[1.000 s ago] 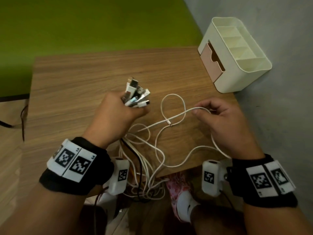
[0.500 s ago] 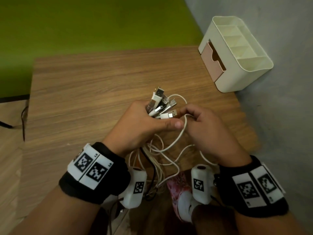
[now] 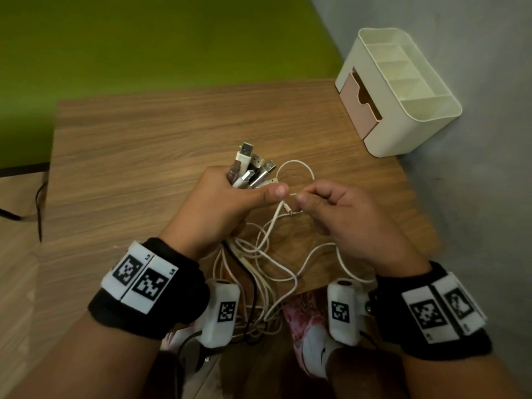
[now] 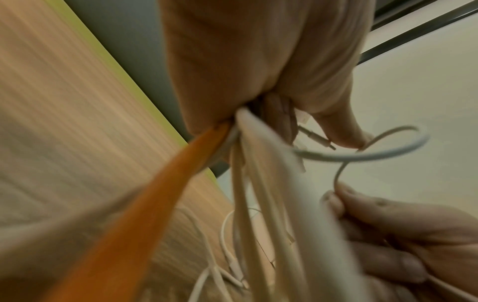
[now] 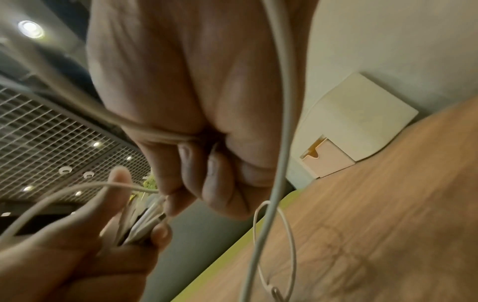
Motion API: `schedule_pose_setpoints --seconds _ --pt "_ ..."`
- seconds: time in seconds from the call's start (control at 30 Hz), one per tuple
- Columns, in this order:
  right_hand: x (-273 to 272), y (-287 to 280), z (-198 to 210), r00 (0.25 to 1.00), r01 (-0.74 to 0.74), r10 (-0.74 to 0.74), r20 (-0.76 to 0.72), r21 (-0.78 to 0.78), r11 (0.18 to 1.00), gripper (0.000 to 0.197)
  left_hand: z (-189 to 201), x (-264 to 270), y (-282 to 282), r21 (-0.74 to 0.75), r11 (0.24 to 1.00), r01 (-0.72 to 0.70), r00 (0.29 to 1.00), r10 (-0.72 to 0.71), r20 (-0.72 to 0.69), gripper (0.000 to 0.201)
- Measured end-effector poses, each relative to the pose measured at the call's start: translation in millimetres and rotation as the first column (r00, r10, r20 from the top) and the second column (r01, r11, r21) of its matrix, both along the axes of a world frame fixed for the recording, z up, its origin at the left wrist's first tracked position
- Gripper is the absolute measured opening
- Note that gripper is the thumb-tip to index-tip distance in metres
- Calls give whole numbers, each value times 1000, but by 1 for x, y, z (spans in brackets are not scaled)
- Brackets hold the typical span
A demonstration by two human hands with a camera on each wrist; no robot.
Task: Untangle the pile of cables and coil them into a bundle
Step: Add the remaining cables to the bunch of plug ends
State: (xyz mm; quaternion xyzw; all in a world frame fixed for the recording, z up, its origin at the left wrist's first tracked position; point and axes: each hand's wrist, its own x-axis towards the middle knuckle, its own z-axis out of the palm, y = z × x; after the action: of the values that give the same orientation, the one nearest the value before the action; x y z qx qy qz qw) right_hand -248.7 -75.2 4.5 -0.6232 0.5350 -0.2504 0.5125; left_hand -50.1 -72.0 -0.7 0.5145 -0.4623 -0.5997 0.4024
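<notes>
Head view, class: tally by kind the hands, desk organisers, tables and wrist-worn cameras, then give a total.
Hands: 2, left hand and right hand
Desk organiser: 1
Wooden table: 1
Wrist cameras: 2
Total: 6

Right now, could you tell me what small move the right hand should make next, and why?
Probably feed the pinched white cable across into the left hand, since that hand already grips the other plug ends while the right hand pinches only this loop.
</notes>
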Motion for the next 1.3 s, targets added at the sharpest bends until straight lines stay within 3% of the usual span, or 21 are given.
schedule_pose_setpoints --seconds 0.1,0.23,0.3,0.4,0.47,0.6,0.67,0.77,0.87,0.97,1.1,1.3 --pt "6 1 -2 991 10 -26 -129 -125 992 14 5 -4 2 -14 994 110 994 -109 23 32" --pt "4 1 -1 995 79 -85 -44 -116 990 11 9 -7 3 -49 995 92 980 -82 184 19" --pt "1 0 1 997 79 -78 11 -66 995 13 5 -1 -1 -75 996 -41 976 56 210 22" --pt "-4 1 6 1000 10 -10 -27 -37 999 17 -4 17 -14 -29 925 -378 924 379 57 30" --pt "-7 0 10 999 -4 3 -37 -23 1000 14 -9 30 -20 -1 890 -456 890 456 29 31" --pt "-19 -3 11 976 196 -205 -78 -108 975 12 -11 30 -15 -19 969 -248 939 245 243 23" --pt "-24 -4 11 954 245 -261 -144 -120 962 12 -8 22 -11 -63 984 -168 946 179 270 23" --pt "-30 -7 9 918 156 -165 -362 -52 986 14 -6 18 -11 -78 981 -176 960 189 206 22" --pt "-33 -7 7 851 23 -5 -526 27 999 13 -7 18 -13 -1 979 -205 979 205 -2 30" --pt "-26 -4 6 882 -76 76 -465 18 997 9 -6 9 -10 28 990 -140 987 142 -76 32" --pt "-7 0 6 950 -180 140 -280 -122 976 11 0 -13 -2 -24 1000 21 999 -20 26 15" --pt "1 4 -1 993 -54 32 -115 -196 979 6 5 -10 0 -29 983 182 980 -179 88 15"
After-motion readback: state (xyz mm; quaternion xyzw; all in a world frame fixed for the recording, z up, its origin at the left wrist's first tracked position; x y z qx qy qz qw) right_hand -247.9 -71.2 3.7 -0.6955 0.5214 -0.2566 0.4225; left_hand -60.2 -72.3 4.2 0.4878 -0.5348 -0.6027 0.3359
